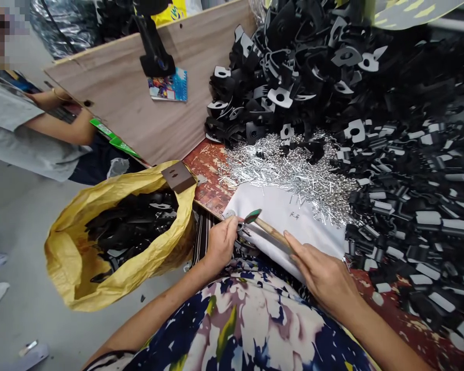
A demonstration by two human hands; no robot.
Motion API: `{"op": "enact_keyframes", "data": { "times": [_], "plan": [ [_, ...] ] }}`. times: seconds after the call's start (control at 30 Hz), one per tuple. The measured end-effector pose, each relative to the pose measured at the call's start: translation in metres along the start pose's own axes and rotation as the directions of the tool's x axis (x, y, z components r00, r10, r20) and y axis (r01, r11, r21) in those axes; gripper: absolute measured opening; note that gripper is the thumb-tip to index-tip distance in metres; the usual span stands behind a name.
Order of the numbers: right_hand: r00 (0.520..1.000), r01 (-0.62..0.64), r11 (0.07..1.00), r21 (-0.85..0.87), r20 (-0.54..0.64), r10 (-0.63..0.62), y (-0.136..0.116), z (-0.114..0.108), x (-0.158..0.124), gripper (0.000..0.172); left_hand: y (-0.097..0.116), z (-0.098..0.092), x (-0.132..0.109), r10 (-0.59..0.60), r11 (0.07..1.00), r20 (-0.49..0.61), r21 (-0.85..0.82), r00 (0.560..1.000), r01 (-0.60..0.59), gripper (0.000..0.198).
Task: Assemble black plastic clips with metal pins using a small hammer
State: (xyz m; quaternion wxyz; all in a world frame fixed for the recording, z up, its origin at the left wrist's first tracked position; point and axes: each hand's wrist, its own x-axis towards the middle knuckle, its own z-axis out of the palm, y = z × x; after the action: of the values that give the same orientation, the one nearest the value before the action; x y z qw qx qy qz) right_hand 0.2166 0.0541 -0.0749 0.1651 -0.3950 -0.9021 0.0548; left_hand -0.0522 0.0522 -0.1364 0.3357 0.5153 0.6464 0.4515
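Note:
My right hand (325, 275) is closed round the wooden handle of a small hammer (268, 229), its green-tinged head (252, 216) down near my left hand. My left hand (222, 242) is closed on a small black part at the near edge of a white cloth (294, 216); the part is mostly hidden by my fingers. A heap of small silver pins (290, 170) lies just beyond the cloth.
Piles of black and white plastic clips (410, 170) cover the table to the right and back. A yellow bag (116, 237) of black parts stands at my left. A wooden board (147, 98) leans behind; another person's arm (58, 123) is at far left.

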Motion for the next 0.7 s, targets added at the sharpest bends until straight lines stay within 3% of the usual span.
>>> {"op": "enact_keyframes", "data": {
  "times": [0.13, 0.23, 0.33, 0.43, 0.53, 0.63, 0.7],
  "plan": [
    [0.999, 0.004, 0.999, 0.041, -0.052, -0.002, -0.002, -0.005, -0.002, 0.063, -0.004, 0.001, 0.0, 0.004, 1.0, 0.004, -0.008, 1.0, -0.004, 0.048],
    [0.996, -0.037, 0.996, 0.083, 0.078, 0.031, 0.003, 0.001, 0.001, 0.055, -0.007, -0.001, -0.002, -0.033, 0.997, 0.026, -0.069, 0.999, 0.035, 0.046],
    [0.984, -0.125, 0.98, 0.153, 0.145, 0.103, 0.016, 0.007, 0.008, 0.05, -0.007, -0.007, -0.005, -0.08, 0.963, 0.076, -0.252, 0.994, 0.097, 0.043],
    [0.99, -0.141, 0.987, 0.075, 0.029, 0.139, 0.021, 0.002, 0.02, 0.04, 0.004, -0.014, -0.009, -0.065, 0.918, 0.063, -0.387, 0.996, 0.084, 0.039],
    [0.998, -0.051, 0.978, 0.203, -0.017, 0.055, 0.001, -0.007, 0.036, 0.033, 0.022, -0.017, -0.011, -0.125, 0.876, 0.109, -0.455, 0.986, 0.161, 0.039],
    [0.991, 0.018, 0.897, 0.441, 0.109, -0.073, -0.025, -0.007, 0.053, 0.04, 0.035, -0.013, -0.009, -0.206, 0.819, 0.221, -0.494, 0.953, 0.291, 0.047],
    [0.978, -0.011, 0.861, 0.508, 0.186, -0.097, -0.028, -0.003, 0.064, 0.027, 0.037, -0.008, -0.005, -0.219, 0.784, 0.288, -0.517, 0.932, 0.344, 0.055]
  ]
}}
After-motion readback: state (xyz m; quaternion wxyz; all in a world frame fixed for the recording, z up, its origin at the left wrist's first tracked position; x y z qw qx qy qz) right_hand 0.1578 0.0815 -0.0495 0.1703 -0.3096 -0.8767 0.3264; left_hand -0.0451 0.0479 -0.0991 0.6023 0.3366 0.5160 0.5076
